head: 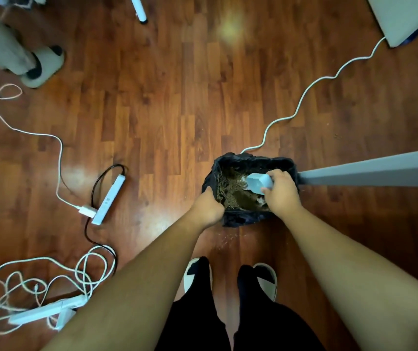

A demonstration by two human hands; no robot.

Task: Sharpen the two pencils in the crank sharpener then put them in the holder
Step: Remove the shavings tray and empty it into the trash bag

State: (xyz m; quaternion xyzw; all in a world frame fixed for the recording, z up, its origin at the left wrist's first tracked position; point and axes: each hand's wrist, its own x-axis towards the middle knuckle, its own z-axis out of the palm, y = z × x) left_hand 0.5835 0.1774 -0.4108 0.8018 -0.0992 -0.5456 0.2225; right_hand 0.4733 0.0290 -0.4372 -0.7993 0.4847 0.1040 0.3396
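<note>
I stand over a small bin lined with a black bag [238, 217] on the wooden floor. Brown pencil shavings [233, 193] cover its bottom. My right hand [281, 192] holds a pale blue shavings tray [258, 183] tipped down into the bin. My left hand [209, 207] grips the left edge of the black bag. No pencils, sharpener body or holder are in view.
A grey table leg [370, 173] slants in from the right, touching the bin. White power strips [109, 198] and tangled cables [50, 282] lie on the floor at left. A white cable [304, 97] runs to the far right. My slippered feet [230, 277] stand just behind the bin.
</note>
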